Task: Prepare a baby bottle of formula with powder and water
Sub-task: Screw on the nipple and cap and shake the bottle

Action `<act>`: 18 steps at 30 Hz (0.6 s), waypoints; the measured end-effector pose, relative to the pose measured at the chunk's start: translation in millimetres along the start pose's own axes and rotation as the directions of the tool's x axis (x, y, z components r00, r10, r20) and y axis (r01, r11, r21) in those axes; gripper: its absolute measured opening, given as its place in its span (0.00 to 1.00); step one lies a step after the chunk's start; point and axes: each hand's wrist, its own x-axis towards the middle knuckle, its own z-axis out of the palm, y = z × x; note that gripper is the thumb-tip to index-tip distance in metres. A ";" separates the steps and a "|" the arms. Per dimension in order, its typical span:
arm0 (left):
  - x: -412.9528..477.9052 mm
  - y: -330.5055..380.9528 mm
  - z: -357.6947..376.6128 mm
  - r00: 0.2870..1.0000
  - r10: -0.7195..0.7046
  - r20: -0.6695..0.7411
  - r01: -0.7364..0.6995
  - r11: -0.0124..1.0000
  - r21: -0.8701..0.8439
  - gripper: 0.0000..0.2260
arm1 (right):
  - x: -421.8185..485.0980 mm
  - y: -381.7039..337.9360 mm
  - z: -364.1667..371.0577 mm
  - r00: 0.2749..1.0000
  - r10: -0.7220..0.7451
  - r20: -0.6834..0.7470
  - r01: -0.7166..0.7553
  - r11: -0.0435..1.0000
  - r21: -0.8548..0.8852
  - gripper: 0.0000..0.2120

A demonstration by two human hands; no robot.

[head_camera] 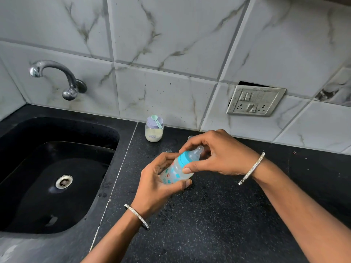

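Note:
A clear baby bottle (175, 172) with coloured prints, a blue collar and a clear teat is tilted above the black counter, with cloudy liquid inside. My left hand (154, 184) wraps its lower body from below. My right hand (218, 154) grips the blue collar from the right, thumb on the bottle's side. A small formula jar (153, 132) with a lilac lid stands by the wall, a green scoop (157, 121) lying on its lid. The rim of a clear cap (190, 137) peeks out behind my right hand.
A black sink (57, 177) with a metal drain lies to the left, a chrome tap (57, 76) above it on the tiled wall. A switch and socket plate (254, 101) is on the wall at right. Water drops speckle the black counter (209, 215).

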 end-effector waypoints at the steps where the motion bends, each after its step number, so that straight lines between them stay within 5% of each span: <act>1: 0.4 0.5 0.4 1.000 0.006 0.001 -0.006 1.000 0.004 0.24 | 0.4 0.1 2.4 0.999 0.049 -0.021 -0.049 0.999 0.021 0.20; 8: 3.4 -1.3 -0.2 1.000 0.015 0.009 -0.015 1.000 0.020 0.24 | 4.2 3.6 11.0 0.982 0.187 -0.027 -0.187 0.982 -0.031 0.39; 14: 6.5 -0.7 -3.3 1.000 0.017 -0.006 -0.017 0.999 0.046 0.25 | 0.8 11.7 -6.3 0.987 -0.095 0.132 0.087 0.994 0.066 0.31; 18: 5.5 -1.9 -3.8 1.000 0.014 0.008 -0.015 0.998 0.067 0.25 | 4.8 8.5 5.4 0.999 0.049 -0.017 -0.049 0.999 0.023 0.20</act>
